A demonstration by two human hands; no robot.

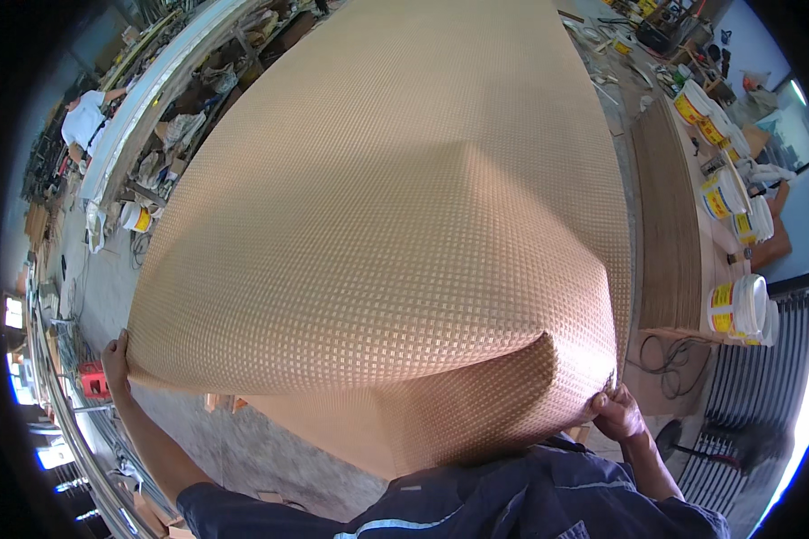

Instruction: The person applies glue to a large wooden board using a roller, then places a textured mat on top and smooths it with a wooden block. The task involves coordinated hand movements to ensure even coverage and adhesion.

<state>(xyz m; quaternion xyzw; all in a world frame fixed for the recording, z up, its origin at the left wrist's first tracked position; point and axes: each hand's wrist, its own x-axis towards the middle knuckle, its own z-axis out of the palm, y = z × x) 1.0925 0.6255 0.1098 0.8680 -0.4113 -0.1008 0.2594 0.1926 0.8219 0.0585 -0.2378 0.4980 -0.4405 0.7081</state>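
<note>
My left hand (115,361) and right hand (617,413) grip opposite sides of the tan sheet (377,251), which stretches out before me; I judge this a spreading step, next calling for even tension.

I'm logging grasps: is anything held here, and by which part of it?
Yes, a tan textured sheet: the left grip holds its near left corner, the right grip its near right edge.

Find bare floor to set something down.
Bare floor shows between the left forearm and patterned sheet; also between the left hand and lone white bucket. Crowded: the wooden bench at right, lined with buckets.
</note>
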